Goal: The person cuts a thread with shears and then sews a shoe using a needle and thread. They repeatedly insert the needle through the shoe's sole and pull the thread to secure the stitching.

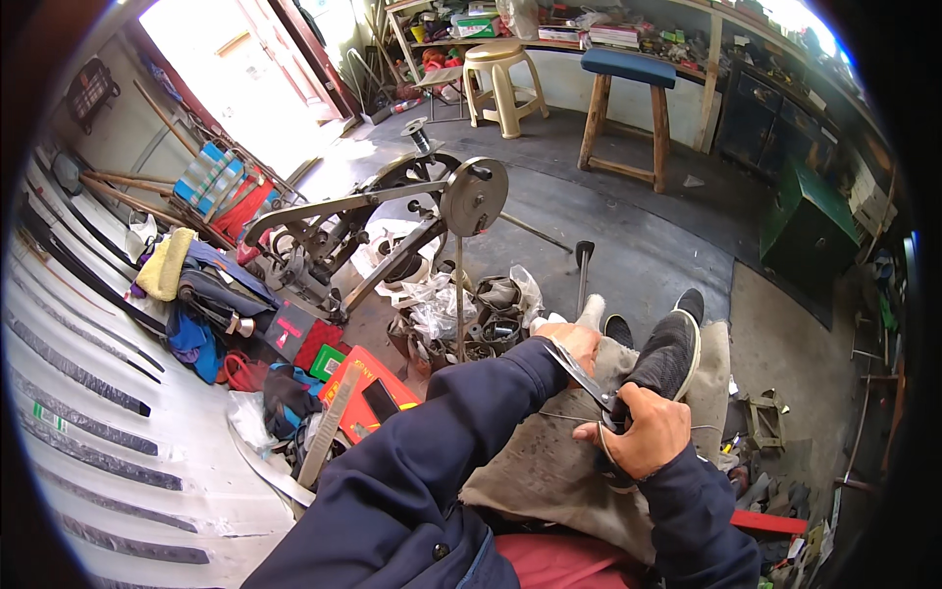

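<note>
Setting: a workshop, apparently for shoe repair. Evidence: metal machine [392, 267] with round wheel [475, 199] on floor [706, 231]; black shoe [665, 358] across worn lap cloth [545, 466]; stools [628, 66] towards floor's far edge; cluttered shelf [535, 43] behind them.

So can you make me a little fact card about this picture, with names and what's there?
Right hand: gripping a silver-bladed tool with dark handles, probably scissors
Left hand: near the blades; its grip is hidden
Shoe: black fabric shoe with white sole, by the right hand
Lap: stained grey-brown cloth
Machine: dark metal machine with round wheel
Seats: cream plastic stool, blue-topped wooden stool
</note>
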`<action>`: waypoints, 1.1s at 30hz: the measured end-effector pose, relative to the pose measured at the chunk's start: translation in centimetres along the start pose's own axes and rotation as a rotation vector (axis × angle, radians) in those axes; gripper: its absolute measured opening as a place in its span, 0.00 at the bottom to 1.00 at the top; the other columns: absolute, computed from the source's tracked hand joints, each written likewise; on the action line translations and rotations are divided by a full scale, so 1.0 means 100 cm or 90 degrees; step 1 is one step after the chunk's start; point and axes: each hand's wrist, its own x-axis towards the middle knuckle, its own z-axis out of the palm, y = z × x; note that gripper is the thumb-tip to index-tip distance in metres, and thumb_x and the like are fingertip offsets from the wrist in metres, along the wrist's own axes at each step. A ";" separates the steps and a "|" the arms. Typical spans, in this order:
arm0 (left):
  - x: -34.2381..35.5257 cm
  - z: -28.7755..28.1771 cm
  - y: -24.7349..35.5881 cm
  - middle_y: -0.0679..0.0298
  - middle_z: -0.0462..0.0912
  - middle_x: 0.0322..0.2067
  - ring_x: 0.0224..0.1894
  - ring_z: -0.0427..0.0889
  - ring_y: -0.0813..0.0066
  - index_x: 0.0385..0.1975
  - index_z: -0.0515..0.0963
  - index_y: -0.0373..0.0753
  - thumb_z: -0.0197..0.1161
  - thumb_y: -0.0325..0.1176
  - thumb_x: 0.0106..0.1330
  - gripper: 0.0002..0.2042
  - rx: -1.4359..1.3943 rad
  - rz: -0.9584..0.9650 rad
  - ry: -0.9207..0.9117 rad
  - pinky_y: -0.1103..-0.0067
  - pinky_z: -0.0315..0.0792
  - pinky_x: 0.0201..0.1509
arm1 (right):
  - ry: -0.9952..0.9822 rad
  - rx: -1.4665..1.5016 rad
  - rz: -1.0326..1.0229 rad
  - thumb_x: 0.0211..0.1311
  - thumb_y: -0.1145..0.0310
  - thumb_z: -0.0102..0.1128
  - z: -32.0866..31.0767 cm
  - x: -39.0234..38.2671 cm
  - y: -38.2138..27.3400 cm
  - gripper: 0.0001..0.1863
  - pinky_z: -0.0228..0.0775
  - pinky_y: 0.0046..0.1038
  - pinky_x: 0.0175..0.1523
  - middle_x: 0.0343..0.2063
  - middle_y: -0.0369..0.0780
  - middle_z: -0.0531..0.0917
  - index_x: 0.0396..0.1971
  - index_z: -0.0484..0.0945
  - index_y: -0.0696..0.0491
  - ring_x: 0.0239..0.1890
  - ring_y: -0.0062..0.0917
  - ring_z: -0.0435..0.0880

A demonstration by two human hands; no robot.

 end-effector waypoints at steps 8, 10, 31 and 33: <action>0.000 0.004 -0.004 0.50 0.86 0.29 0.38 0.86 0.45 0.33 0.81 0.41 0.64 0.36 0.58 0.08 -0.025 0.002 0.033 0.57 0.78 0.44 | 0.003 -0.033 -0.003 0.44 0.29 0.76 0.003 0.001 -0.004 0.38 0.74 0.37 0.29 0.21 0.43 0.84 0.26 0.79 0.55 0.22 0.39 0.85; 0.000 0.004 -0.004 0.50 0.86 0.30 0.39 0.86 0.45 0.34 0.81 0.40 0.64 0.36 0.59 0.08 -0.024 -0.002 0.025 0.58 0.78 0.45 | -0.005 -0.049 0.005 0.44 0.29 0.76 0.003 0.001 -0.005 0.38 0.74 0.37 0.29 0.21 0.43 0.84 0.26 0.79 0.55 0.22 0.40 0.85; 0.003 0.008 -0.012 0.51 0.87 0.31 0.40 0.86 0.47 0.36 0.81 0.40 0.64 0.37 0.60 0.09 -0.084 -0.019 -0.008 0.60 0.78 0.46 | 0.013 -0.051 -0.039 0.48 0.32 0.76 0.006 0.007 0.000 0.34 0.73 0.37 0.27 0.17 0.42 0.82 0.21 0.79 0.52 0.21 0.38 0.85; 0.004 0.009 -0.012 0.51 0.87 0.31 0.40 0.86 0.46 0.36 0.82 0.40 0.63 0.37 0.60 0.09 -0.079 -0.014 -0.023 0.60 0.78 0.45 | 0.023 -0.034 -0.031 0.47 0.33 0.77 0.007 0.008 0.003 0.34 0.73 0.36 0.27 0.16 0.41 0.81 0.21 0.78 0.52 0.20 0.38 0.85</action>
